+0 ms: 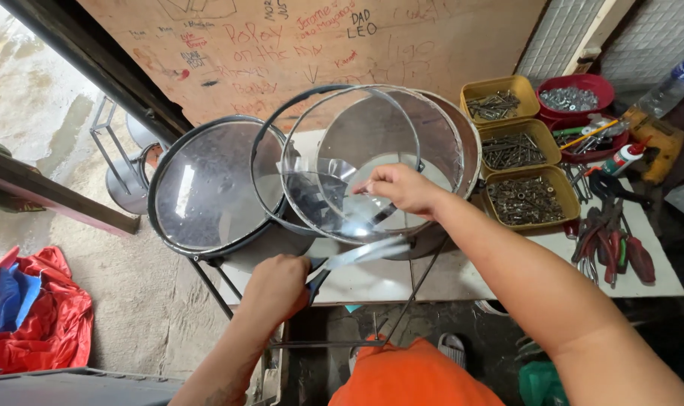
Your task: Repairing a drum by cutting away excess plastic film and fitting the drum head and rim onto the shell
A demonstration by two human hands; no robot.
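My right hand (400, 188) pinches the near edge of a clear round disc (368, 162) and holds it upright over a metal pot (466, 143) on the white table (658, 256). My left hand (278, 286) grips the dark handles of a pair of shears (353, 257), whose blades point right, just under the disc's lower rim. Two more clear round lids with dark rims stand to the left, one large (206, 188) and one behind the disc (270, 150).
Yellow trays of screws and bolts (518, 169) and a red bowl of nuts (575, 94) sit at the right. Pliers with red handles (612, 244), a glue bottle (627, 156) and a yellow tool (661, 139) lie beside them. A red cloth (37, 316) lies on the floor.
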